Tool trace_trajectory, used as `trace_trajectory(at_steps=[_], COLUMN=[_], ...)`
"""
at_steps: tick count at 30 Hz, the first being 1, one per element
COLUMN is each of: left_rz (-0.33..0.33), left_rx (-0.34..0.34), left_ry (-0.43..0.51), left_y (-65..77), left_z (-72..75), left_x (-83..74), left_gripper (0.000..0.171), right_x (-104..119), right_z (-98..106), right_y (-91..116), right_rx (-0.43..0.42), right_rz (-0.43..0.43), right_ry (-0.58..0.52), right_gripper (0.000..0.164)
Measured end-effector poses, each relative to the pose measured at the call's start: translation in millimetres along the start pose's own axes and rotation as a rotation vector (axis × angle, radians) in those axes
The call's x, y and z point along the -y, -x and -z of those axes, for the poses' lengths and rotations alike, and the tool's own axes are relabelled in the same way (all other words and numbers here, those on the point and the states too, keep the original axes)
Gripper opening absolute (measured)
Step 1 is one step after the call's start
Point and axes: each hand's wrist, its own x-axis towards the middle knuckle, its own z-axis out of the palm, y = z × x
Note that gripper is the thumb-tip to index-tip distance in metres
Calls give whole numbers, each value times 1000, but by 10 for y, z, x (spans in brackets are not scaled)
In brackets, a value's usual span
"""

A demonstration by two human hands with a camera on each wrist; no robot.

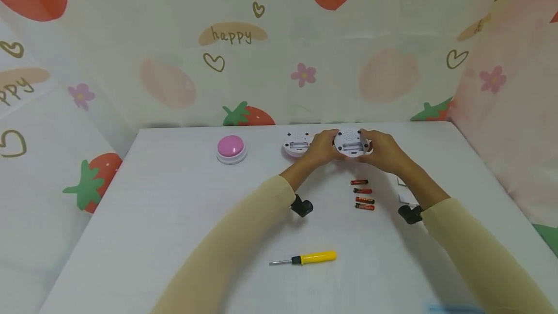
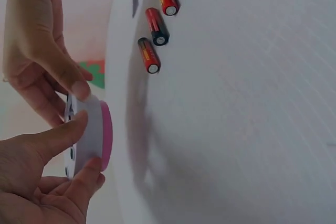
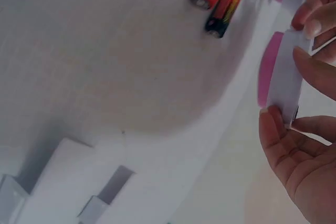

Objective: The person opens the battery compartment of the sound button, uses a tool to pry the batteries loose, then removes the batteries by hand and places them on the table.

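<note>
Both hands hold up a round push button [image 1: 351,143] above the back of the table. Its underside, with speaker holes and an uncovered battery slot, faces the head camera; the pink dome faces away, as the left wrist view shows on the button [image 2: 89,135]. My left hand [image 1: 323,147] grips its left edge with thumb and fingers. The right hand [image 1: 383,151] grips the opposite edge. Just left of my left hand, another push button [image 1: 296,145] lies upside down, its battery slot uncovered. Several red and black AA-type batteries [image 1: 363,191] lie in a column nearer the front.
A third push button [image 1: 231,148] stands pink side up at the back left. The yellow-handled screwdriver [image 1: 318,257] lies near the front. Small white pieces [image 1: 407,197] sit partly behind the right forearm. A blurred blue object [image 1: 455,309] shows at the front right edge.
</note>
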Motion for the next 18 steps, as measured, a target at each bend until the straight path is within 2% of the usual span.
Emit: trace_trajectory(at_steps=[8,15,18], left_rz=[133,133,155], left_rx=[44,70,73], left_ry=[-72,-21,-15], left_y=[-124,-138,-143], left_z=[-108,-146,-164], left_x=[-102,-64,-52], left_gripper=[70,60,72], right_x=[-185,-260,-283], right_z=[9,-12,-22], right_y=[-105,-152,-167], right_rx=[47,90,98], right_rz=[-42,-61,-72], right_ry=[25,32,33], right_gripper=[80,81,85])
